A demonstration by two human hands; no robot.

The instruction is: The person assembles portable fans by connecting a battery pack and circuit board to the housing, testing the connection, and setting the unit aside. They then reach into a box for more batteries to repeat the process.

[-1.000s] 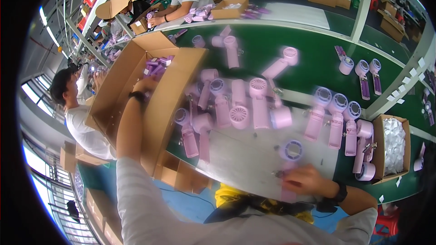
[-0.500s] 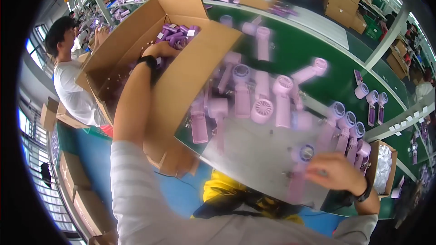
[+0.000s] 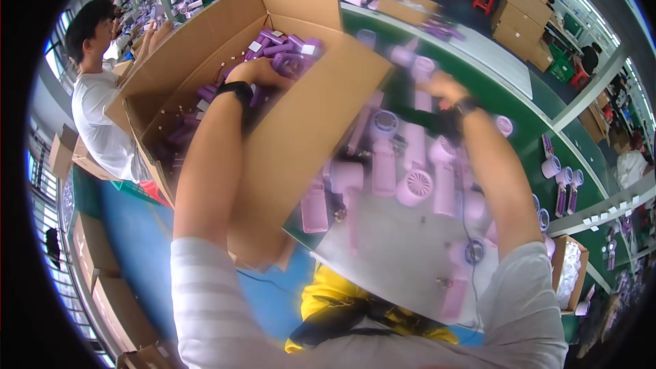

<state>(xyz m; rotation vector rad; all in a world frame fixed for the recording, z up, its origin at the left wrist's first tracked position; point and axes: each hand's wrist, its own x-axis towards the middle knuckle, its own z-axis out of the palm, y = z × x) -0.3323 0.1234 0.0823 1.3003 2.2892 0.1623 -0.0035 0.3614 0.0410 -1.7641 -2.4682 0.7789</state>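
No legible lettering or numbers, small white labels (image 3: 309,49) on purple plastic parts (image 3: 279,49) inside the cardboard box (image 3: 195,37), white tags (image 3: 614,209) along a pale metal rail (image 3: 579,216)

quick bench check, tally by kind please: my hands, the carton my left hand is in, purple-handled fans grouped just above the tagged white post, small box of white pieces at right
Left hand and right hand: 2
Carton: 1
Purple-handled fans: 3
Box of white pieces: 1
Total: 7
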